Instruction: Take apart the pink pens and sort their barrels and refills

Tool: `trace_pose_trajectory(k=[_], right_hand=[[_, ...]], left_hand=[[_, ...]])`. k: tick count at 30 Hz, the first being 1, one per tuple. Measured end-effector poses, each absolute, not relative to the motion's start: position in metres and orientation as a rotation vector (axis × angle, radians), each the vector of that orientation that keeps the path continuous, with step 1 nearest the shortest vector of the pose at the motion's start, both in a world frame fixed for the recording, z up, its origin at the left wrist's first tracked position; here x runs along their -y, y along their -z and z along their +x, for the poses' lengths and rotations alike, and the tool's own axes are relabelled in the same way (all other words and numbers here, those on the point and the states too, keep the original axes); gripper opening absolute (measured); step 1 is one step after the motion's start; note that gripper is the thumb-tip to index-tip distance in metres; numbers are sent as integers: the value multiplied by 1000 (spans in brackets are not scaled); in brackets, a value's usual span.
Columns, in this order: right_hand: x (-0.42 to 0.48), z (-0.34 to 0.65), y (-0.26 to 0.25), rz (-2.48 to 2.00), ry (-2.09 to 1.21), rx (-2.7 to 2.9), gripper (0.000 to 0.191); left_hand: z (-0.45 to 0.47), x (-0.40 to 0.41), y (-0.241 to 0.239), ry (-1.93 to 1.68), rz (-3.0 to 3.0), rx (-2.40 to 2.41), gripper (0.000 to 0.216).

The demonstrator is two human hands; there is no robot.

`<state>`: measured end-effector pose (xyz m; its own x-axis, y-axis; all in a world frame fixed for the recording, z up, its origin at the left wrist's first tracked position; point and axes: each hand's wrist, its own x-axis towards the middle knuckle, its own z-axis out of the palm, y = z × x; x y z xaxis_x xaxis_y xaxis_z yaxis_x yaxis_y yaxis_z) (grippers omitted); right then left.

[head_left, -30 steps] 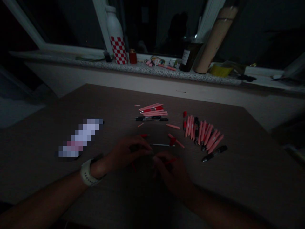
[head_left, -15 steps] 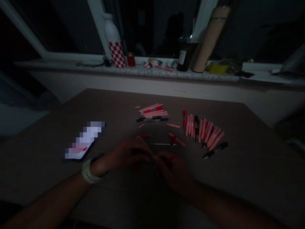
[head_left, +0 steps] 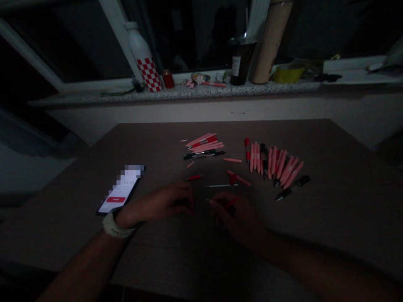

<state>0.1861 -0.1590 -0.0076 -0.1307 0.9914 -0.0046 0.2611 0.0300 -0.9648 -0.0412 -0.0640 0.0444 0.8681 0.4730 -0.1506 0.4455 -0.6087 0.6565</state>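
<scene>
The scene is very dark. My left hand (head_left: 163,203), with a pale watch on its wrist, rests on the brown table (head_left: 330,209) with fingers curled; what is in them is hidden. My right hand (head_left: 234,214) is closed on a thin pink and red pen part (head_left: 225,204) that points left. Just beyond my hands lie a thin refill (head_left: 217,185), a small red piece (head_left: 193,178) and a red cap (head_left: 233,180). Further back sit a pile of pink pen parts (head_left: 204,147) and a row of pink and black pens (head_left: 275,163).
A lit phone (head_left: 121,191) lies left of my left hand. On the stone windowsill (head_left: 94,98) stand a white bottle with red checks (head_left: 143,58), a red can (head_left: 168,79), a dark bottle (head_left: 241,63), a cardboard tube (head_left: 269,42) and small clutter.
My hands have drawn slightly apart; they were touching over the pen part before. The camera has tilted, so the phone and table appear shifted right and up.
</scene>
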Motion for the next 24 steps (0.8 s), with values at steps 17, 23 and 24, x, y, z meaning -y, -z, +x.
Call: trace_pose_trajectory(k=[17,23,24], right_hand=[[159,187,10,-1315,-1145,1489,22],[159,187,8,-1311,-1124,1524,22],[159,187,8,-1311,-1108,1540,21]], left_hand=[[-22,76,-38,-525,2254,-765,12],[-19,79,-36,-567,2288,-771,12],[-18,80,-36,-568,2287,-777,13]])
